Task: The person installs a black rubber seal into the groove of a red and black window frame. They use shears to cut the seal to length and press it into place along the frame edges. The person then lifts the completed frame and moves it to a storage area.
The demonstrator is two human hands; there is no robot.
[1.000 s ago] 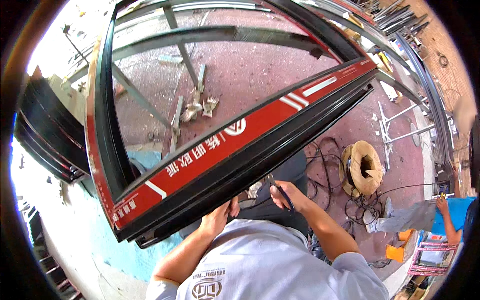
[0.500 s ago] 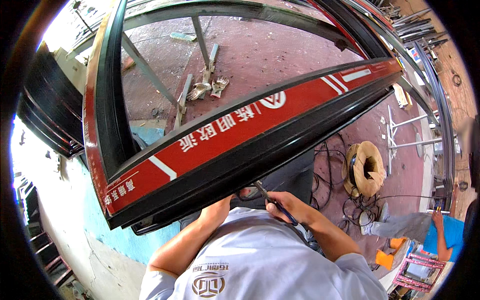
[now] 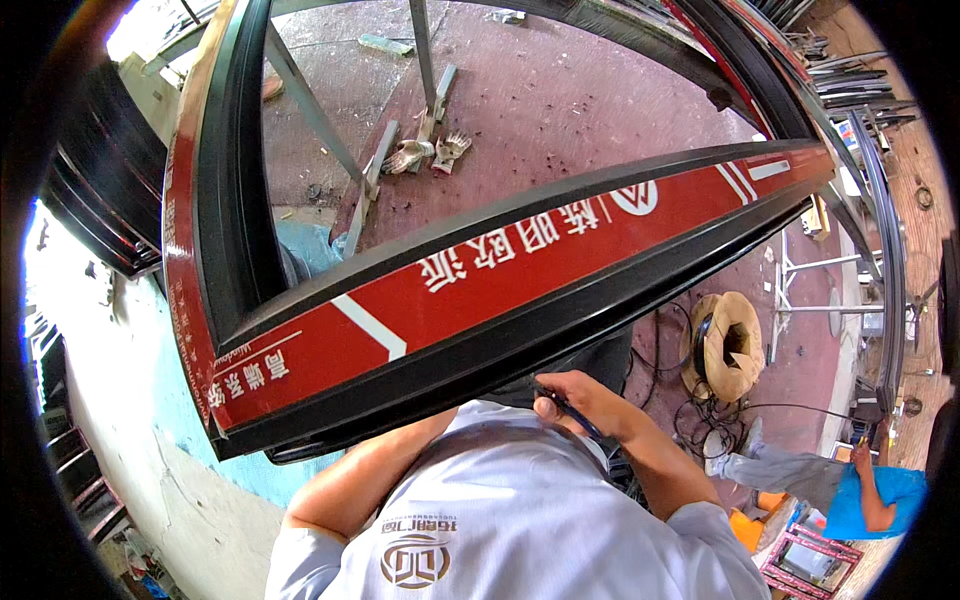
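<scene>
A large frame with black profiles and red film on its faces (image 3: 520, 265) stretches across in front of me. Below its near bar, my right hand (image 3: 585, 398) is closed on a hand tool with dark blue handles (image 3: 582, 418). The tool looks like pliers or scissors; its working end is hardly visible under the bar. My left hand (image 3: 438, 424) reaches beneath the same bar to the left of it. Only its wrist side shows, and the fingers are hidden.
Work gloves (image 3: 430, 153) lie on the reddish floor beyond the frame. To the right sits a paper-wrapped coil (image 3: 728, 348) with black cord around it. A person in a blue top (image 3: 875, 500) is at lower right. Dark profiles (image 3: 110, 170) stand at left.
The frame's near bar appears shifted slightly right and down in view. My left hand has gone further under it, and the tool's metal end, seen before, is now mostly covered.
</scene>
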